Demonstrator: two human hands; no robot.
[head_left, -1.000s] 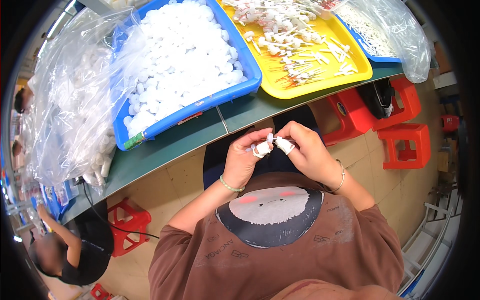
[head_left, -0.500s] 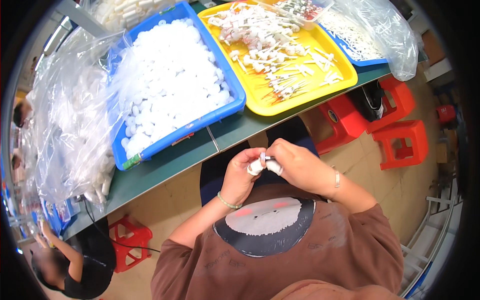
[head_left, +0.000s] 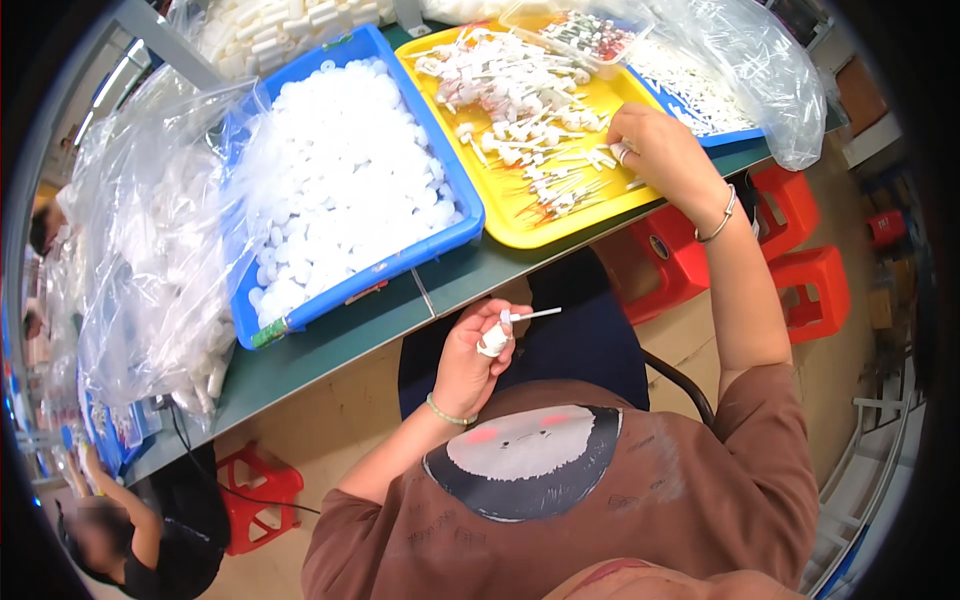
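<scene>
Right hand (head_left: 660, 152) moved to yellow tray (head_left: 500, 205), fingers curled, grip unclear; left hand (head_left: 468, 358) pinches white-stemmed piece (head_left: 536, 314).

Tan floor tiles (head_left: 340, 415) are spread below the tabletop's (head_left: 455, 280) near edge; red stools (head_left: 640, 282) are clustered by its right half, another red stool (head_left: 278, 488) is stationed near its left end, and beyond that corner a strip light (head_left: 114, 78) is lit!

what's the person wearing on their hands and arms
Short brown sleeves cover the upper arms; the forearms are bare. The left hand has a thick white wrap on its thumb and a pale green beaded bracelet at the wrist. The right hand has a thin metallic bangle at the wrist.
</scene>
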